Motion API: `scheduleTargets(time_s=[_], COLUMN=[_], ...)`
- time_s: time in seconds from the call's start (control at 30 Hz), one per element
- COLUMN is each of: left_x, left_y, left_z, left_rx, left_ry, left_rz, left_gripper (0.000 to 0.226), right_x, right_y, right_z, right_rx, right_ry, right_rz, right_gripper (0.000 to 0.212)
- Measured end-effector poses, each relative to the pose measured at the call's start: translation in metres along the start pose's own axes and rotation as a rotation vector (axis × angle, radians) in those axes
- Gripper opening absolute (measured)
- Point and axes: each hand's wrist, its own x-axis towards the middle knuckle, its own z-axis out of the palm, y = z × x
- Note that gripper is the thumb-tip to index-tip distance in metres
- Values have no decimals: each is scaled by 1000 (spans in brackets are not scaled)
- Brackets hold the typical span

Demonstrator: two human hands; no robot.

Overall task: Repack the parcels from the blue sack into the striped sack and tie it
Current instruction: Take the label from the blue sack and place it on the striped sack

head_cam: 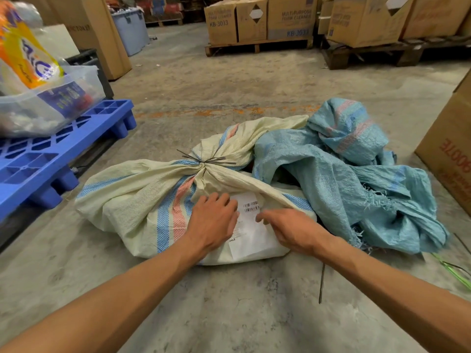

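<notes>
Both bare forearms are reaching forward and converging toward the middle. The left hand (212, 221) is lying palm down, fingers curled loosely together, knuckles up. The right hand (290, 226) is angling inward toward the left, palm down, fingers bent and pointing at it. The two hands are sitting near each other, not touching.

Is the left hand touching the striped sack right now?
Touching. In the head view the left hand lies flat on the striped sack, fingers overlapping the edge of the white label, with no gap visible beneath the palm.
</notes>
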Motion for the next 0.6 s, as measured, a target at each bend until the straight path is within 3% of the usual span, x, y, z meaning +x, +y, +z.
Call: scheduleTargets(time_s=[0.1,0.2,0.3,0.4,0.47,0.53,0.6], left_x=[21,36,62,96,121,143,168], left_y=[9,21,43,68,83,95,108], left_z=[-17,-31,-49,-63,-72,-76,-76], left_rx=[-191,-305,-415,-516,-542,-539,-572], left_ry=[34,71,124,172,183,180,173], left_rz=[-45,-71,-74,-100,-113,-144,-188], left_gripper=[16,15,15,20,25,29,29], right_x=[-5,-16,-33,-52,-65,-81,-98], right_y=[-4,-2,22,63,99,128,157], right_z=[-28,-48,-75,-100,-109,-112,-108], right_rx=[247,328,300,349,303,250,232], right_ry=[288,523,856,1013,960,716,410], right_rz=[30,68,221,481,764,1031,1165], right_gripper=[30,21,17,12,17,42,80])
